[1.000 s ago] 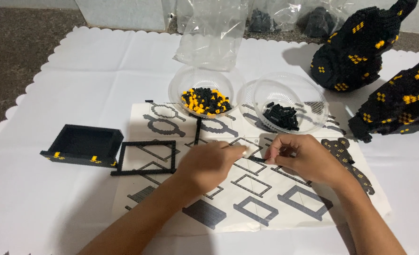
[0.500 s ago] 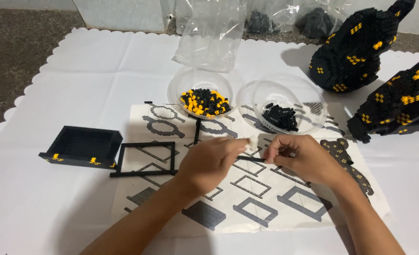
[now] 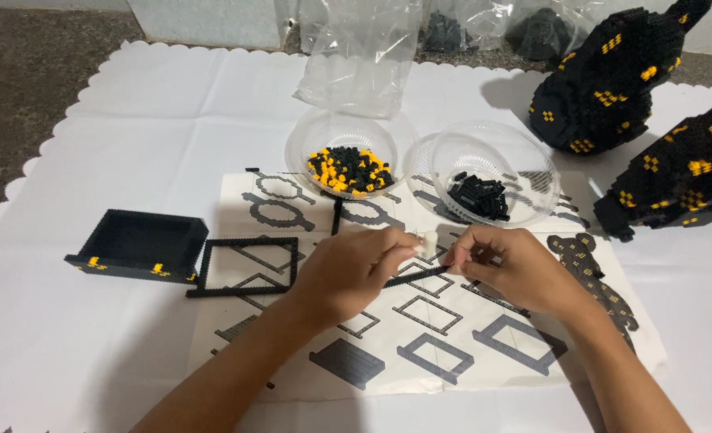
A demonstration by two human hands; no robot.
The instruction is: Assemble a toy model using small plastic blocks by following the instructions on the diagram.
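White scallop-edged cloth (image 3: 171,104) spread over the floor (image 3: 27,72). On it: instruction sheet (image 3: 452,353), two clear bowls (image 3: 348,136) (image 3: 500,152) of bricks, black brick tray (image 3: 135,244), square frame (image 3: 248,269), big black-yellow models (image 3: 604,88).

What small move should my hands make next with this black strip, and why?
Probably press the piece down. Your left hand and right hand meet over the thin black brick strip above the instruction sheet, fingertips pinched at its upper end. Whether the piece is seated is hidden.
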